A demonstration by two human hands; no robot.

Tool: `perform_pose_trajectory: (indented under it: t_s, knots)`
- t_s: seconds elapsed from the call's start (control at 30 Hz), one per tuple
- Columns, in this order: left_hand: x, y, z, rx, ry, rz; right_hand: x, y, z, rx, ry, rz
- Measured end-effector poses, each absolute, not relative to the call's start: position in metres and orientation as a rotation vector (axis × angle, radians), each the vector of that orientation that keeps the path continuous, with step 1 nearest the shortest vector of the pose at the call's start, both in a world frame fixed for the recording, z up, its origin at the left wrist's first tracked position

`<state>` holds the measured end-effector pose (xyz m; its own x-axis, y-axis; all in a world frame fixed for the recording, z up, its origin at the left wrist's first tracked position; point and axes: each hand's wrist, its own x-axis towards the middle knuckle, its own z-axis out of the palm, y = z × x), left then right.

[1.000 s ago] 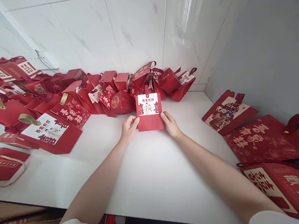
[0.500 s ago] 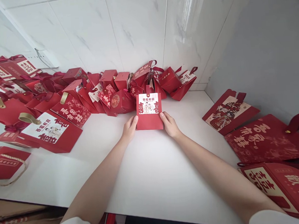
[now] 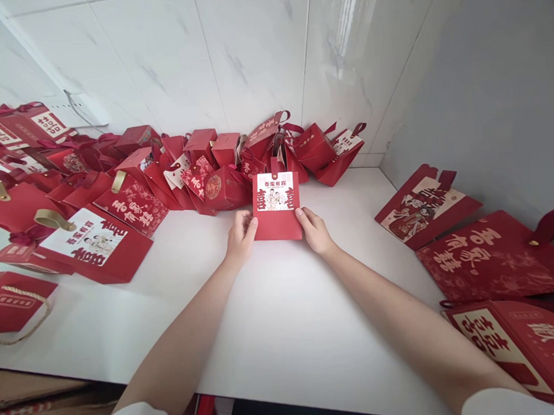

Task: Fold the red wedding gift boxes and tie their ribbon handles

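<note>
A small red gift bag [image 3: 278, 225] stands upright over the white table, its white printed panel with two figures facing me and a red strap with a stud at its top. My left hand [image 3: 241, 236] grips its left edge, thumb on the front and fingers curled at the side. On the opposite edge, my right hand [image 3: 314, 229] holds it the same way, thumb in front. The fingers behind the bag are hidden. Just past it lies a row of red gift boxes [image 3: 226, 188].
A bag with a gold strap [image 3: 129, 254] and a bag with a beaded handle [image 3: 17, 305] are at left. Flat red bags [image 3: 496, 257] lie along the right side by a grey wall [image 3: 495, 94]. White tiles [image 3: 258, 52] rise behind the table [image 3: 284, 320].
My left hand has shifted slightly, its fingers now showing more at the bag's side. The bag and my right hand have hardly moved.
</note>
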<state>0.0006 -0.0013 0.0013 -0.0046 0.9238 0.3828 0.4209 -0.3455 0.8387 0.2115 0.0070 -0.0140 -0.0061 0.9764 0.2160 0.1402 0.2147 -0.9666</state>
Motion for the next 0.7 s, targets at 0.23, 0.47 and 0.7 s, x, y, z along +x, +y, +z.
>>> perform_pose_trajectory:
  t_s: [0.23,0.47,0.7]
  knots:
    - [0.015,-0.021,0.016,2.402,1.559,1.186,0.212,0.007,-0.014,-1.145,-1.392,0.944]
    - [0.012,-0.019,0.014,2.481,1.562,1.208,0.212,0.006,-0.014,-1.150,-1.378,0.935]
    - [0.011,-0.019,0.011,2.618,1.610,1.175,0.212,0.005,-0.013,-1.174,-1.363,0.905]
